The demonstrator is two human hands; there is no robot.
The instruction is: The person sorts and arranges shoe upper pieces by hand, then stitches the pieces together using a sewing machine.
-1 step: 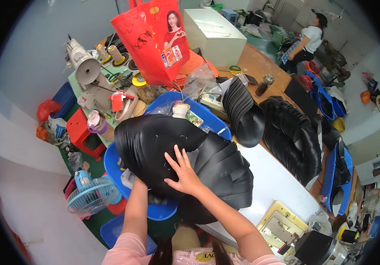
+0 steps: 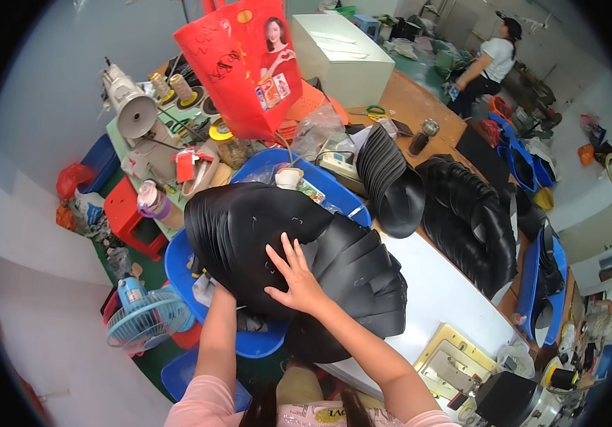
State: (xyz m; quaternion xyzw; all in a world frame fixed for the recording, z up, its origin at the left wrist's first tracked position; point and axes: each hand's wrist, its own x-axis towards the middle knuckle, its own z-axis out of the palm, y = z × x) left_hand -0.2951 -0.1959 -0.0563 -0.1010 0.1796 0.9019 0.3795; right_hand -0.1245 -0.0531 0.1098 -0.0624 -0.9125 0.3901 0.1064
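A thick fanned stack of black leather-like cut pieces (image 2: 238, 220) lies before me, over the blue tub and the edge of the white tabletop. My right hand (image 2: 294, 281) rests flat on the top piece, fingers spread. From the lower left my left forearm (image 2: 217, 334) reaches to the stack's near left side. My left hand is tucked beneath the pieces, so its fingers are hidden. More black pieces (image 2: 363, 274) spread out in overlapping layers to the right of my right hand. Small pale marks show on several of them.
The blue tub (image 2: 178, 263) holds odds and ends. Beyond it stand a red bag (image 2: 238, 78) and a sewing machine (image 2: 135, 114). More black stacks (image 2: 391, 181) lie to the right. A fan (image 2: 146, 320) stands at left, a machine (image 2: 455, 363) at lower right. Another person (image 2: 491, 64) is far back.
The view has shifted very slightly, and the person far back has moved a little to the left. Both my arms and the black stack keep their places.
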